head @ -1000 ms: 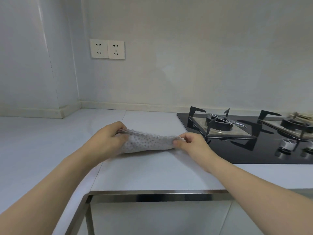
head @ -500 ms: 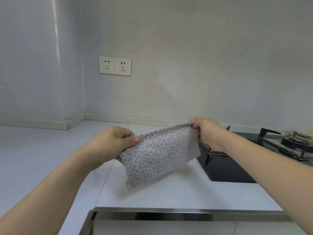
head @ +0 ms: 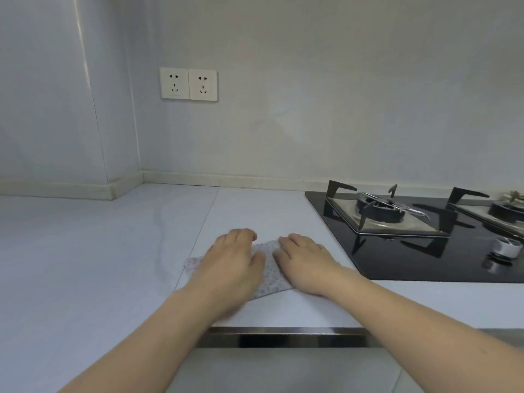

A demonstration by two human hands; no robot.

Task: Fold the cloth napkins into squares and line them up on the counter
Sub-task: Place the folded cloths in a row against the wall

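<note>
Napkin (head: 268, 275) on counter (head: 113, 251) under flat left hand (head: 232, 265) and right hand (head: 304, 265), neither grip closed.

A: What is seen of the napkin (head: 270, 275)?

B: A pale cloth printed with small dots is laid flat on the white counter (head: 113, 251), near the front edge and just left of the black stove.

A: How much of it is shown?

B: Only parts: a corner at the left, a strip in the middle, and a pointed corner at the near side. The rest is covered by two flat palms, so its folded shape cannot be told.
</note>
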